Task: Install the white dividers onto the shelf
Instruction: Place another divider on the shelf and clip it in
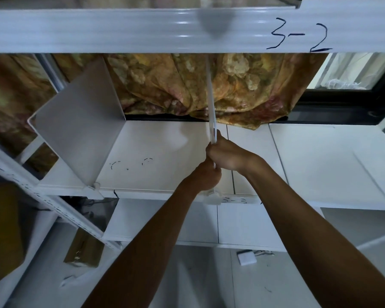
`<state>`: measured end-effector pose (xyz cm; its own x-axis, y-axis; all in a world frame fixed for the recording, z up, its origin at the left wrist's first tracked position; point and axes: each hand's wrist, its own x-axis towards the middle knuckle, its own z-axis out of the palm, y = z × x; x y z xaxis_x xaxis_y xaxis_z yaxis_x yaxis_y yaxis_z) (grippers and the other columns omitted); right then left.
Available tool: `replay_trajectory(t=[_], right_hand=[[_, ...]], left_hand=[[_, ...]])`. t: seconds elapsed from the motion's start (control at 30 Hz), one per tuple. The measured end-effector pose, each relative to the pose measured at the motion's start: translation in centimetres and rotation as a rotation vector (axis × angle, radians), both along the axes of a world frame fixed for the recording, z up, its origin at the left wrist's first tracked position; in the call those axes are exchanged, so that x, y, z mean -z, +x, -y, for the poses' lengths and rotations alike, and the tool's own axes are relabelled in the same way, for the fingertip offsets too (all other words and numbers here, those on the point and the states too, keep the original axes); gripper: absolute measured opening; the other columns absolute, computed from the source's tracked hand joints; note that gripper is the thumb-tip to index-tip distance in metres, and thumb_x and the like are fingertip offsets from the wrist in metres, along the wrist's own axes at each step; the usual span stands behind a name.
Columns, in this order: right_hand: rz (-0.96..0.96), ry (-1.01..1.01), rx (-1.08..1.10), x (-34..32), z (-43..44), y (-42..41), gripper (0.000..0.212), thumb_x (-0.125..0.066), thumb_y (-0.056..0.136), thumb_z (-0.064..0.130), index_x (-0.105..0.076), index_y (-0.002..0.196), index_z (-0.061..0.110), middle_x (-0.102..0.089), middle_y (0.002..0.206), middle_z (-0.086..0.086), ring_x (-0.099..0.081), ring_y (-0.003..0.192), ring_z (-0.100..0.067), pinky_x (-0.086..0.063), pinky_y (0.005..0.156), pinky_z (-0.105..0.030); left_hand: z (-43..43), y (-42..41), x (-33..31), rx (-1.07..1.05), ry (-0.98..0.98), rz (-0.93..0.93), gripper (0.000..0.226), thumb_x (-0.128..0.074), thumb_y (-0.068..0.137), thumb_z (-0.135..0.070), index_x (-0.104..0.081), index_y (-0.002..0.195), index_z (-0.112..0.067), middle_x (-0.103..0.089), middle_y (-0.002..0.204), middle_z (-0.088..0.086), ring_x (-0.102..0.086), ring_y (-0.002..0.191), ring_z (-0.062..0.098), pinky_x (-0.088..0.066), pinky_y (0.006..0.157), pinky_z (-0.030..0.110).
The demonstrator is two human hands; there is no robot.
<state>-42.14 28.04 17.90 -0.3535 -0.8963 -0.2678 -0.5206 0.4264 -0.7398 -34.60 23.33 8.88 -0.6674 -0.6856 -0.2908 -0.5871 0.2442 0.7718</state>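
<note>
Gripping hands (216, 161) on divider (210, 103), beam (120, 30) marked "3-2"

On the flat white metal shelf board (156, 150), a broad white sheet-metal divider (80, 130) stood upright at the left. To its right, an edge-on thin white divider panel (210, 103) rose mid-shelf, with both hands at its lower front edge: the left hand (206, 174) below, the right hand (228, 154) above. A patterned draped curtain (187, 85) hung behind the shelf.
</note>
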Motion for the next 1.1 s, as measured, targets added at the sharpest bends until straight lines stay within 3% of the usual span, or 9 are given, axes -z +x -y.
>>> replay_trajectory(t=[0.07, 0.13, 0.23, 0.37, 0.5, 0.63, 0.8, 0.97, 1.1], right_hand=[[0.003, 0.009, -0.002, 0.0, 0.0, -0.1, 0.050, -0.037, 0.096, 0.006, -0.024, 0.144, 0.010, -0.054, 0.082, -0.013, -0.059, 0.069, -0.024, -0.054, 0.063, -0.036], [0.004, 0.017, 0.001, 0.0, 0.2, -0.3, 0.053, -0.039, 0.095, 0.005, -0.024, 0.146, 0.011, -0.055, 0.083, -0.012, -0.061, 0.071, -0.024, -0.057, 0.069, -0.040], [-0.017, 0.013, 0.008, 0.3, 0.6, -0.5, 0.051, -0.042, 0.096, 0.004, -0.030, 0.146, 0.006, -0.045, 0.083, -0.002, -0.063, 0.080, -0.028, -0.056, 0.066, -0.035], [0.073, 0.041, 0.059, 1.4, -0.4, -1.1, 0.059, -0.040, 0.095, 0.010, -0.023, 0.151, 0.012, -0.059, 0.098, -0.014, -0.065, 0.092, -0.030, -0.057, 0.090, -0.052], [0.153, 0.037, 0.098, 1.9, -0.6, -2.1, 0.066, -0.042, 0.093, 0.012, -0.020, 0.154, 0.020, -0.057, 0.118, -0.008, -0.060, 0.099, -0.022, -0.053, 0.098, -0.050], [0.115, 0.034, 0.103, 1.8, 0.1, -2.0, 0.059, -0.038, 0.097, 0.003, -0.018, 0.152, 0.003, -0.049, 0.139, -0.026, -0.052, 0.125, -0.044, -0.045, 0.106, -0.055], [0.094, 0.074, 0.078, 2.2, 0.4, -2.2, 0.057, -0.040, 0.093, 0.008, -0.026, 0.148, 0.009, -0.058, 0.111, -0.017, -0.063, 0.091, -0.027, -0.057, 0.090, -0.049], [0.014, 0.100, 0.043, 2.2, 0.4, -2.3, 0.053, -0.037, 0.095, 0.005, -0.026, 0.147, 0.003, -0.050, 0.094, -0.008, -0.057, 0.078, -0.020, -0.058, 0.074, -0.040], [0.024, 0.115, 0.027, 2.0, 0.4, -2.2, 0.055, -0.038, 0.096, 0.005, -0.025, 0.150, 0.003, -0.045, 0.139, -0.022, -0.058, 0.083, -0.022, -0.057, 0.081, -0.040]], left_hand=[[-0.1, 0.0, -0.3, -0.002, 0.014, -0.004, 0.046, -0.033, 0.107, -0.014, -0.033, 0.131, 0.025, -0.053, 0.109, 0.045, -0.055, 0.103, 0.052, -0.047, 0.090, 0.052], [0.0, -0.1, -0.5, 0.021, 0.001, 0.012, 0.045, -0.032, 0.107, -0.015, -0.033, 0.133, 0.022, -0.052, 0.119, 0.044, -0.052, 0.113, 0.052, -0.043, 0.097, 0.056], [0.4, -0.4, -0.2, 0.053, -0.005, 0.036, 0.045, -0.032, 0.106, -0.016, -0.032, 0.138, 0.016, -0.054, 0.121, 0.042, -0.056, 0.113, 0.050, -0.045, 0.098, 0.057], [0.1, -0.9, 1.1, 0.060, 0.019, 0.081, 0.044, -0.031, 0.106, -0.018, -0.036, 0.132, 0.018, -0.057, 0.116, 0.039, -0.058, 0.110, 0.047, -0.045, 0.096, 0.058], [0.6, -1.8, 1.6, 0.107, 0.011, 0.094, 0.051, -0.031, 0.103, -0.022, -0.027, 0.150, -0.001, -0.064, 0.118, 0.028, -0.065, 0.102, 0.039, -0.052, 0.085, 0.045], [1.2, -2.0, 1.3, 0.151, -0.027, 0.137, 0.047, -0.030, 0.106, -0.021, -0.031, 0.146, 0.004, -0.059, 0.123, 0.035, -0.062, 0.110, 0.045, -0.052, 0.088, 0.050], [1.0, -1.9, 1.4, 0.126, -0.044, 0.177, 0.046, -0.030, 0.105, -0.020, -0.039, 0.135, 0.015, -0.053, 0.127, 0.040, -0.053, 0.118, 0.051, -0.044, 0.098, 0.059], [1.4, -2.0, 1.9, 0.123, -0.016, 0.172, 0.045, -0.031, 0.103, -0.019, -0.038, 0.139, 0.008, -0.054, 0.128, 0.038, -0.054, 0.120, 0.049, -0.046, 0.099, 0.056], [1.3, -2.1, 1.8, 0.103, 0.030, 0.156, 0.052, -0.032, 0.103, -0.018, -0.023, 0.152, -0.001, -0.056, 0.129, 0.035, -0.059, 0.116, 0.044, -0.051, 0.092, 0.047]])
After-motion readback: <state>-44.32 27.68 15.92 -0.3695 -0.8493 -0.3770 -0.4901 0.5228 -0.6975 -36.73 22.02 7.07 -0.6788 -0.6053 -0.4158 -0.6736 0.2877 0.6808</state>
